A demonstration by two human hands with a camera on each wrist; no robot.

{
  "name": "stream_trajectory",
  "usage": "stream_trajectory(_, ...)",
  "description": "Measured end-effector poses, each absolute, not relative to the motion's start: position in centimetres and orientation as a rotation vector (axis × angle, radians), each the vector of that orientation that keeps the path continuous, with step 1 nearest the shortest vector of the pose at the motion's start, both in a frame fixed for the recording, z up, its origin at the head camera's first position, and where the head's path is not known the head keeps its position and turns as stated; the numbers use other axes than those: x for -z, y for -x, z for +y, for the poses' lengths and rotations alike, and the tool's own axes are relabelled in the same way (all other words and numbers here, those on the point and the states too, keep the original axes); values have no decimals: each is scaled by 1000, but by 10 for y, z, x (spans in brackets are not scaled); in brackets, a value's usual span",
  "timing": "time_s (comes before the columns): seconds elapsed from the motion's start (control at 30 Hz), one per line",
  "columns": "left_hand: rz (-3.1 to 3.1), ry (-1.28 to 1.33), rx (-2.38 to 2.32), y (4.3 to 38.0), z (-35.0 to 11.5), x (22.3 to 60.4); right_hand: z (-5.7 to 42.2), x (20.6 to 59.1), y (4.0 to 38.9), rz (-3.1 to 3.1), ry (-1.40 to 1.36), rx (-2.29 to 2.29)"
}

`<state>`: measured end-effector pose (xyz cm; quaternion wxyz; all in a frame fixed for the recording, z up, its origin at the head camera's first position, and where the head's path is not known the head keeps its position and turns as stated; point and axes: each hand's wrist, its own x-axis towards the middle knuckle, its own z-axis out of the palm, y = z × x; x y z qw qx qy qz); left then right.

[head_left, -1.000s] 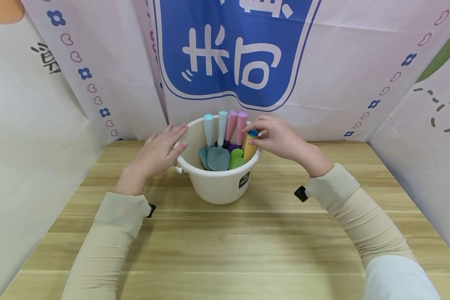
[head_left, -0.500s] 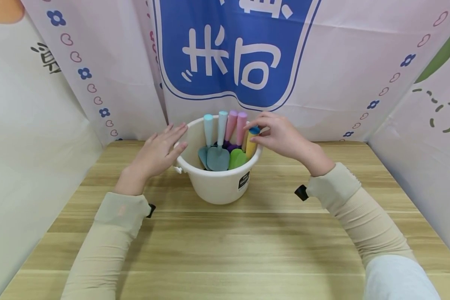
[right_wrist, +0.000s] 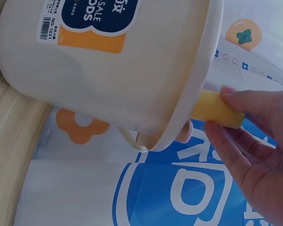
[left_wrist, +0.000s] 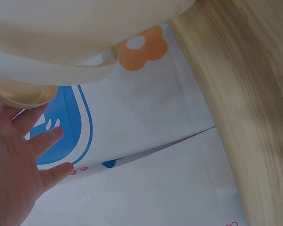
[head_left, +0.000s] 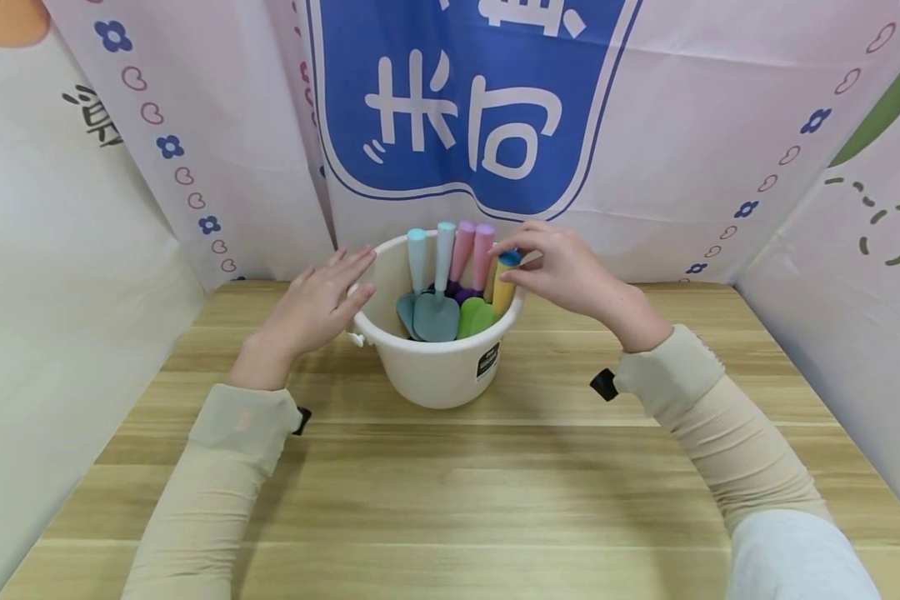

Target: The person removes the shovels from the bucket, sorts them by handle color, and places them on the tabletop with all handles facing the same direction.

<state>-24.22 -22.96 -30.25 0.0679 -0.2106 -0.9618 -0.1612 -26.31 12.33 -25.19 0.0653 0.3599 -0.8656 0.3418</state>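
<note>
A white bucket (head_left: 435,377) stands upright on the wooden table, holding several toy shovels. My right hand (head_left: 558,268) pinches the yellow handle of a toy shovel (head_left: 503,296) near its blue end, between thumb and fingers. In the right wrist view, that yellow handle (right_wrist: 216,109) juts past the bucket rim. Green blades (head_left: 476,318) sit low beside it. My left hand (head_left: 317,296) has its fingers extended at the left of the rim. Inside are also shovels with light blue handles (head_left: 444,257) and grey-blue blades, and pink handles (head_left: 483,250) above purple parts.
A printed cloth backdrop (head_left: 645,167) hangs close behind the bucket, with cloth walls at both sides. The bucket's white handle (left_wrist: 61,73) hangs along its outside in the left wrist view. The wooden table (head_left: 450,500) extends toward me.
My right hand has shifted slightly to the right, bringing the yellow handle a little more upright. The green blades have moved slightly against each other. My left hand has stayed still.
</note>
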Motion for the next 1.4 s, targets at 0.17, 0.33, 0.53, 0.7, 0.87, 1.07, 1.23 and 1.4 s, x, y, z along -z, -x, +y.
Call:
stream_trajectory(0.17,-2905,631,480,242,-230,302,123,250,262,-2599,-1090,-1042)
stream_trajectory(0.33,-2903,628,451,242,-230,303,123,248,259,-2584,-1084,-1051)
stream_trajectory(0.53,-2899,638,411,244,-229,301,124,247,257,-2545,-1091,-1055)
stream_trajectory(0.7,-2898,642,383,244,-229,301,124,247,257,-2497,-1110,-1069)
stream_trajectory(0.87,-2899,630,357,244,-229,301,124,247,255,-2469,-1111,-1078)
stream_trajectory(1.07,-2901,624,339,244,-228,299,123,246,252,-2447,-1113,-1087)
stream_trajectory(1.23,-2895,627,333,245,-228,300,123,246,251,-2423,-1121,-1106)
stream_trajectory(1.4,-2892,619,334,244,-229,300,123,247,250,-2414,-1124,-1109)
